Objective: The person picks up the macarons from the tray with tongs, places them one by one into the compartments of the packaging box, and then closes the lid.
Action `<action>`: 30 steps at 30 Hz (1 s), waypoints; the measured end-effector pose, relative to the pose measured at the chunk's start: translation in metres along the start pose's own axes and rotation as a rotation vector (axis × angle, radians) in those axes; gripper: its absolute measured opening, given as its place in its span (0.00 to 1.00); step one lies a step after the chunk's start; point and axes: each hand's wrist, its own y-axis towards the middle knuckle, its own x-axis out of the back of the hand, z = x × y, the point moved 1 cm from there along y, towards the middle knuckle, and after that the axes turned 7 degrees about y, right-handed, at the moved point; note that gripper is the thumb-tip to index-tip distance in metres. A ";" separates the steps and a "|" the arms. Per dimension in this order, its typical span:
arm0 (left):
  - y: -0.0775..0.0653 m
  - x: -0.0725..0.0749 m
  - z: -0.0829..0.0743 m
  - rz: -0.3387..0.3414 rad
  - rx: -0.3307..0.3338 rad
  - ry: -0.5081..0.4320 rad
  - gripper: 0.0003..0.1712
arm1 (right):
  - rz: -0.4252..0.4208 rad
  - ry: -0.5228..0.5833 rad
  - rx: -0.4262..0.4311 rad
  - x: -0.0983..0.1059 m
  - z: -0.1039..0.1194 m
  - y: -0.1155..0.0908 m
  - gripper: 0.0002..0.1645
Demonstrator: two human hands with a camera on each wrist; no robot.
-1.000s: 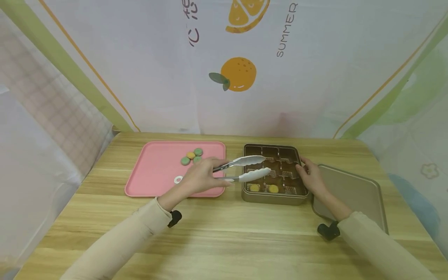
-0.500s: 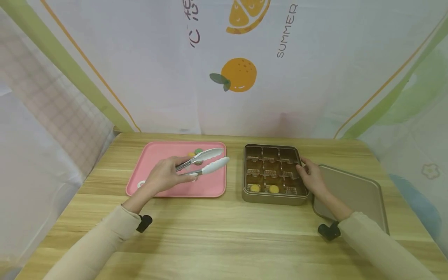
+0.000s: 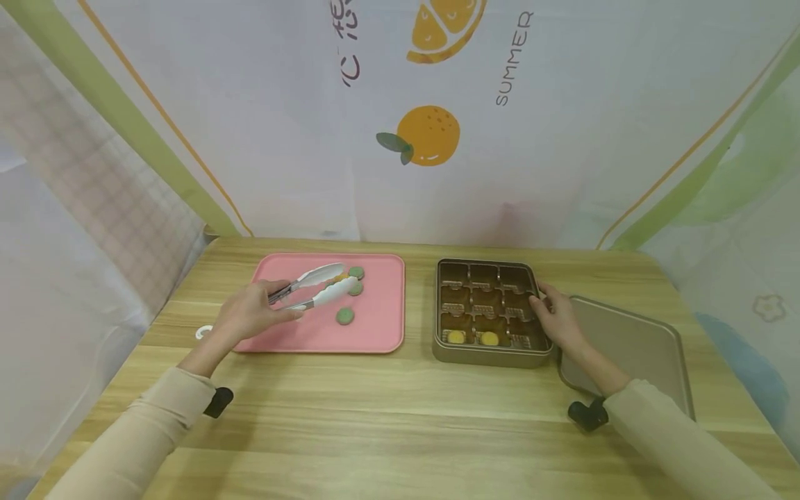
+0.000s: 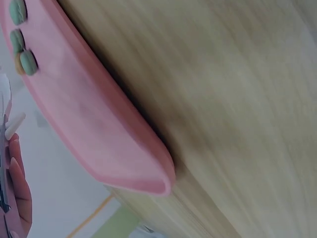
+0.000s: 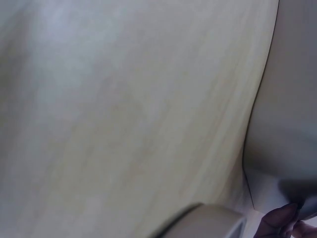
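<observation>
My left hand (image 3: 246,312) holds metal tongs with white scalloped tips (image 3: 330,292), their arms spread apart with nothing between them. They hang over the pink tray (image 3: 378,330), overlapping a yellow macaron in the head view. Green macarons lie close by, one of them (image 3: 345,316) nearer the tray's front. My right hand (image 3: 559,321) grips the right rim of a bronze tin box (image 3: 487,356), thumb over the edge. Inside is a divided brown insert; a yellow macaron (image 3: 456,337) sits in its front left compartment and another yellow macaron (image 3: 489,339) in the front middle one.
A flat bronze lid (image 3: 631,347) lies to the right of the box, partly under the right forearm. The tray and box stand apart on the wooden table (image 3: 400,417). Behind them hangs a white cloth (image 3: 281,139) with orange prints.
My left hand has carried the tongs leftward from over the box to over the pink tray, with the tips still apart. The right hand has stayed on the box.
</observation>
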 end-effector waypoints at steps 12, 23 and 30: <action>0.013 0.011 0.014 0.029 -0.026 0.121 0.38 | -0.005 -0.014 0.003 -0.001 -0.004 0.002 0.26; 0.025 0.020 0.002 0.085 -0.054 0.153 0.36 | -0.005 -0.035 -0.011 -0.001 -0.004 0.001 0.27; 0.030 0.024 -0.002 0.118 -0.033 0.156 0.26 | -0.012 -0.019 0.004 -0.002 -0.006 0.003 0.26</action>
